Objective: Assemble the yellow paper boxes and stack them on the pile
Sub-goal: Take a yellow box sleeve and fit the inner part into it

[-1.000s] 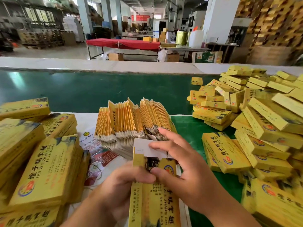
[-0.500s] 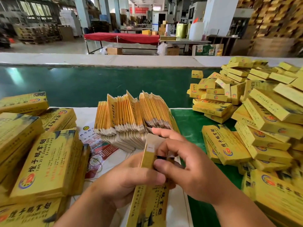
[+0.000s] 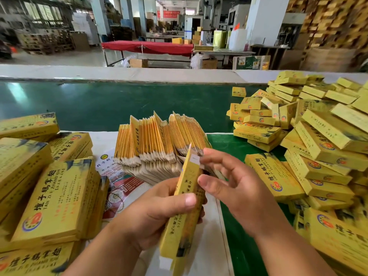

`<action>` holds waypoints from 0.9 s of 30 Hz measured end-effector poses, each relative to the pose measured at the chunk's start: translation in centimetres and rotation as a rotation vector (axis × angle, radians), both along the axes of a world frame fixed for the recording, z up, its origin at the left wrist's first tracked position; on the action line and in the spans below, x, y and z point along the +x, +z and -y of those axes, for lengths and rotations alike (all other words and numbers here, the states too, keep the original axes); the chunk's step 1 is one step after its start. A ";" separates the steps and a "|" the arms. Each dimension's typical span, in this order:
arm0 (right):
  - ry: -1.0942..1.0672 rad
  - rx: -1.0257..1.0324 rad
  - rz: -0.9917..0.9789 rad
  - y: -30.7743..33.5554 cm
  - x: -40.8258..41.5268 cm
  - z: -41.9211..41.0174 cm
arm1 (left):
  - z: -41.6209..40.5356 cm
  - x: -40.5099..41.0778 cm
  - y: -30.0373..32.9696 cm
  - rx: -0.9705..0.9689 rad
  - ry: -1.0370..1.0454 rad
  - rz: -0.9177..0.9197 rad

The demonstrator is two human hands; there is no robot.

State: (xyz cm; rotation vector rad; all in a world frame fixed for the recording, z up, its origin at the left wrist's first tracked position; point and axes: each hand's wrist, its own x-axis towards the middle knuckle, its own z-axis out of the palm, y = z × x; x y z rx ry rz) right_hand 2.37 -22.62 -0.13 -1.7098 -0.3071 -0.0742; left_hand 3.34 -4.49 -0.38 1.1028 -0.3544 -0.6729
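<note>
Heap of assembled yellow printed paper boxes (image 3: 318,148): piled loosely on the right on the green conveyor belt (image 3: 99,104), many tilted; likely to slide or spill if another box lands on a sloping face.
Stacks of flat-lying yellow boxes (image 3: 55,192): at the left, leaning a little; could be knocked by the left elbow.
Bundle of unfolded yellow box blanks (image 3: 159,142): fanned upright in the centre, just beyond the hands; could topple forward if brushed while reaching.
Half-formed yellow paper box (image 3: 186,206): held upright and edge-on between the hands, white end flap (image 3: 196,159) up and not tucked in; may buckle or spring flat if squeezed unevenly.
Left hand (image 3: 159,212): wrapped round the box's middle, thumb pressed on its narrow side; a tight squeeze could crease the panel.
Right hand (image 3: 235,188): fingers loosely spread, fingertips near the white flap, gripping nothing; a misjudged push could bend the flap outside the slot.
</note>
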 end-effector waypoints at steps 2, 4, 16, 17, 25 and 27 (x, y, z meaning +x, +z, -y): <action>-0.052 -0.031 -0.071 -0.2 -0.1 -0.2 | 0.3 0.0 0.2 0.053 0.046 0.121; -0.030 -0.099 -0.094 -0.2 -0.2 -0.4 | 0.6 -0.2 0.2 0.100 0.115 0.237; -0.020 -0.108 -0.135 -0.4 -0.2 0.1 | 0.8 -0.6 0.0 0.576 0.585 0.501; -0.039 -0.116 -0.135 -0.4 -0.1 0.2 | 0.8 -0.5 -0.1 0.587 0.621 0.492; -0.322 -0.262 0.156 -1.0 -0.5 -2.7 | 1.3 -0.2 -0.2 0.532 0.867 0.441; -0.327 -0.234 0.190 -0.9 -0.5 -3.3 | 1.3 -0.2 -0.2 0.509 0.889 0.423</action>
